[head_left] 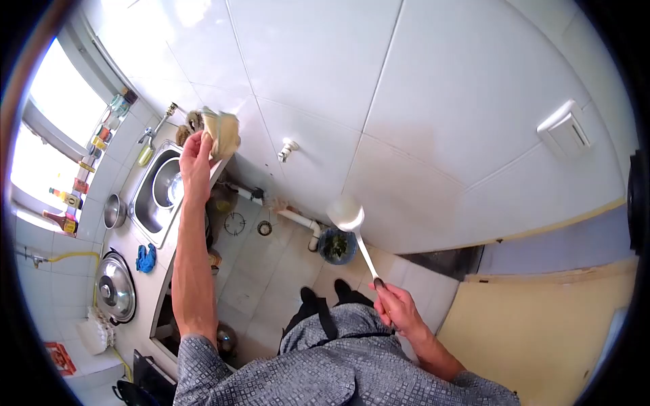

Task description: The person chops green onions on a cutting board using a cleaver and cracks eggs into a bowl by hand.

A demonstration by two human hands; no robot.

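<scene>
My left hand [197, 166] is raised at the near end of the sink counter, its fingers closed on a folded yellowish cloth [222, 134] beside the tiled wall. In my right hand [397, 306], low at the right of my body, is the dark handle end of a metal ladle [365, 252]. The bowl of the ladle points up and away from me, over the floor in front of the wall. Its rim is slightly blurred.
Along the left runs a counter with a sink [153, 230] holding a metal bowl [164, 183], a steel bowl [114, 211], a blue cloth [145, 258] and a lidded pan [116, 287]. On the floor stand a bin with greens [337, 246] and white pipes [298, 218].
</scene>
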